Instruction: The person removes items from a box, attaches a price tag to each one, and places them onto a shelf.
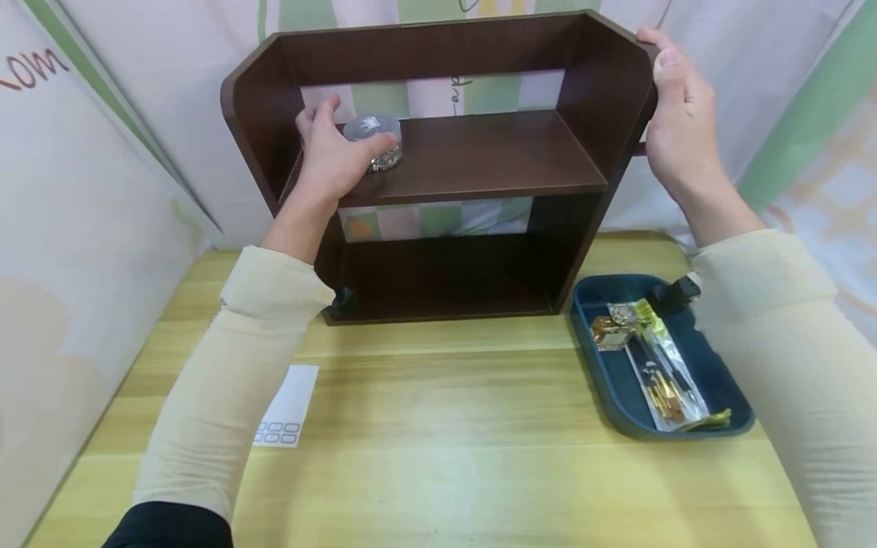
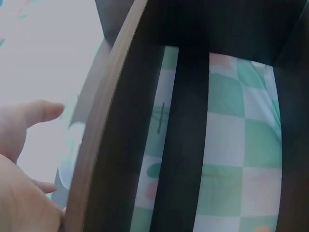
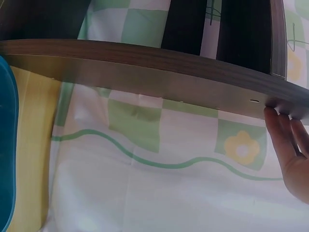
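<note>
My left hand (image 1: 336, 152) is at the left part of the upper shelf, thumb and fingers spread. Beside it stands a round clear container (image 1: 390, 154) with a lid and small, silvery-looking contents too small to tell. The thumb reaches across its front; the other fingers lie to its left, apart from it. The left wrist view also shows the thumb (image 2: 43, 111) extended, near the container (image 2: 72, 150). My right hand (image 1: 685, 114) touches the outer right side of the dark brown wooden shelf unit (image 1: 473, 194). In the right wrist view, its nearly straight fingers (image 3: 280, 135) press that panel.
A blue tray (image 1: 594, 373) on the right of the wooden table (image 1: 438, 457) holds a small perfume-like bottle (image 1: 612, 332) and a packet of brushes (image 1: 664, 373). A white printed card (image 1: 291, 403) lies partly under the left sleeve. Patterned cloth (image 3: 145, 193) hangs behind the shelf unit.
</note>
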A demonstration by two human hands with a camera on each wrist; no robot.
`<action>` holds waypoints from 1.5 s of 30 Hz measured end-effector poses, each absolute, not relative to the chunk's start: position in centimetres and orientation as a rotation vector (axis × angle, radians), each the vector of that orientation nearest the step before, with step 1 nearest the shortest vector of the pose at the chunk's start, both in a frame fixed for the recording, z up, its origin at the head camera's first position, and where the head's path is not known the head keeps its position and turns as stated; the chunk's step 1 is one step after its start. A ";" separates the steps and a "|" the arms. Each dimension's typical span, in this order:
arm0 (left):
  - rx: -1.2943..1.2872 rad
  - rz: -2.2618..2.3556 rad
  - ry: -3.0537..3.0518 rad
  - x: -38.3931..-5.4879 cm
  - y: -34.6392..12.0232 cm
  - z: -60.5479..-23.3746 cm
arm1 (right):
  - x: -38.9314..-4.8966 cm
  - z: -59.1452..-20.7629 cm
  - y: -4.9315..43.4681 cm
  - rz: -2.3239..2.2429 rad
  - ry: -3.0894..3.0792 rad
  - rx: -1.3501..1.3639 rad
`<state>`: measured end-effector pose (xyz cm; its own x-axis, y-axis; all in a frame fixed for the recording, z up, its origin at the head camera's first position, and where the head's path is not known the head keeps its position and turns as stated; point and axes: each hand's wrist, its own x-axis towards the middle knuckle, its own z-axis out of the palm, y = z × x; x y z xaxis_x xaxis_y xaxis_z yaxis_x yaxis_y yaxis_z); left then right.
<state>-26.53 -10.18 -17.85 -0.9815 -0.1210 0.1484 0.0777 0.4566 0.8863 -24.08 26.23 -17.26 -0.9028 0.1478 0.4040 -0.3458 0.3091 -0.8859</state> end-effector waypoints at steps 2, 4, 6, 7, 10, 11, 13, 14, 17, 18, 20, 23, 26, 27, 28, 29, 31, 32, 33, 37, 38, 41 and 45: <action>-0.006 -1.503 -2.429 -25.9 -9.8 -18.1 | -24.0 -17.3 26.5 1.618 -2.183 0.176; -0.084 -1.442 -2.340 -24.9 -9.2 -18.4 | -23.8 -17.3 26.8 1.638 -2.188 0.184; -0.187 -1.403 -2.232 -23.7 -8.5 -18.8 | -23.5 -17.3 27.2 1.666 -2.192 0.190; -0.254 -1.413 -2.156 -23.1 -8.0 -19.1 | -23.3 -17.3 27.4 1.697 -2.186 0.191; -0.507 -1.441 -1.888 -20.9 -6.5 -20.4 | -22.7 -17.5 28.3 1.838 -2.125 0.215; -0.598 -1.456 -1.806 -20.3 -6.0 -21.0 | -22.4 -17.6 28.5 1.863 -2.114 0.220; -0.750 -1.475 -1.677 -19.0 -5.0 -22.4 | -21.9 -18.0 29.1 1.851 -2.139 0.228; -0.807 -1.482 -1.646 -18.4 -4.6 -23.1 | -21.6 -18.2 29.3 1.828 -2.163 0.230; -0.916 -1.536 -1.635 -17.1 -3.6 -25.1 | -20.6 -19.3 30.1 1.713 -2.278 0.204; -0.935 -1.547 -1.651 -16.8 -3.3 -25.7 | -20.2 -19.8 30.4 1.675 -2.315 0.196; -0.969 -1.562 -1.701 -16.5 -2.8 -26.9 | -19.4 -20.7 31.0 1.644 -2.364 0.190; -1.002 -1.576 -1.788 -16.2 -2.2 -28.6 | -18.2 -21.9 32.1 1.610 -2.429 0.191; -1.008 -1.625 -1.858 -16.0 -1.5 -30.1 | -16.9 -23.2 33.3 1.519 -2.499 0.204; -1.006 -1.642 -1.880 -16.0 -1.2 -30.6 | -16.5 -23.6 33.7 1.496 -2.514 0.210; -1.005 -1.662 -1.902 -16.0 -0.9 -31.1 | -16.2 -24.0 34.1 1.468 -2.527 0.221; -1.003 -1.682 -1.926 -16.0 -0.7 -31.6 | -15.8 -24.5 34.5 1.427 -2.537 0.238; -0.997 -1.725 -1.976 -16.0 -0.1 -32.4 | -15.2 -25.5 35.3 1.366 -2.557 0.269; -0.991 -1.743 -2.007 -16.0 0.2 -32.8 | -14.9 -26.0 35.7 1.344 -2.569 0.280; -0.983 -1.763 -2.039 -16.0 0.5 -33.2 | -14.6 -26.6 36.1 1.324 -2.582 0.289; -0.930 -1.870 -2.162 -16.0 1.7 -34.4 | -13.8 -29.1 37.7 1.242 -2.663 0.253; -0.913 -1.899 -2.193 -16.0 2.0 -34.7 | -13.6 -29.7 38.1 1.231 -2.679 0.241; -0.867 -2.014 -2.268 -16.0 3.0 -35.3 | -12.9 -31.3 39.5 1.163 -2.740 0.206; -0.843 -2.123 -2.330 -16.1 4.4 -36.2 | -12.0 -33.0 41.5 1.098 -2.826 0.183</action>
